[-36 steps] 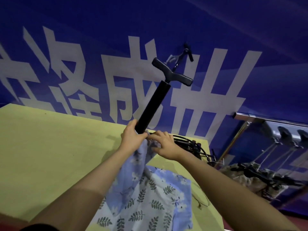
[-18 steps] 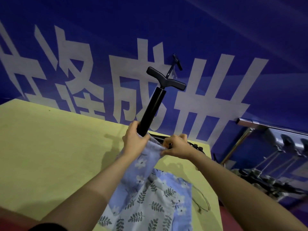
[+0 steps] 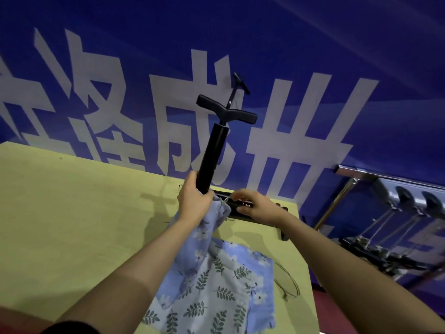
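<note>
Above the yellow table (image 3: 72,201), my left hand (image 3: 195,201) grips the black pump (image 3: 213,155) low on its barrel, with the floral cloth (image 3: 216,273) bunched beneath. My right hand (image 3: 257,208) hovers half-curled over the black rack (image 3: 240,216); I cannot tell whether it pinches anything. Held one-handed, the pump could tip, or the cloth could slip off.
</note>
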`<state>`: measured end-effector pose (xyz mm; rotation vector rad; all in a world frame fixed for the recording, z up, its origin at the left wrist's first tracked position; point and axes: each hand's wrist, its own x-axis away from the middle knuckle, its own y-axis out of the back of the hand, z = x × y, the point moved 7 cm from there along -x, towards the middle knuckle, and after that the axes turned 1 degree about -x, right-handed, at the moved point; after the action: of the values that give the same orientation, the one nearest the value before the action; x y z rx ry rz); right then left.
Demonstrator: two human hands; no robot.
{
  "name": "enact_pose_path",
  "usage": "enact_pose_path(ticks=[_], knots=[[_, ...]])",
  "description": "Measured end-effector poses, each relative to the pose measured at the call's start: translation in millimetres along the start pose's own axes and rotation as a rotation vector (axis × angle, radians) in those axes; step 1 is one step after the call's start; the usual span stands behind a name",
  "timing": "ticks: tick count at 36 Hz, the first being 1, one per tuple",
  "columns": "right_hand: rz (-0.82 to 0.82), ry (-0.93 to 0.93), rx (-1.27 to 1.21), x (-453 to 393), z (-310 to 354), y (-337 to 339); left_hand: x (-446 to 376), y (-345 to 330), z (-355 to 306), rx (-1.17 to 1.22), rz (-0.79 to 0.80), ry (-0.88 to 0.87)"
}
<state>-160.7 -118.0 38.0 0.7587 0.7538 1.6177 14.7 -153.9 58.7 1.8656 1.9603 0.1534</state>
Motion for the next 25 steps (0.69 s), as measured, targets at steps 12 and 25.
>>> enact_pose_path(ticks=[12, 25], knots=[[0.037, 0.078, 0.182, -10.5, 22.9, -18.4, -2.8, 8.0, -19.0, 0.04, 0.049, -0.069], [-0.062, -0.126, -0.317, 12.9, -4.0, 0.4, 2.3, 16.1, 0.7, 0.031, -0.036, -0.05]])
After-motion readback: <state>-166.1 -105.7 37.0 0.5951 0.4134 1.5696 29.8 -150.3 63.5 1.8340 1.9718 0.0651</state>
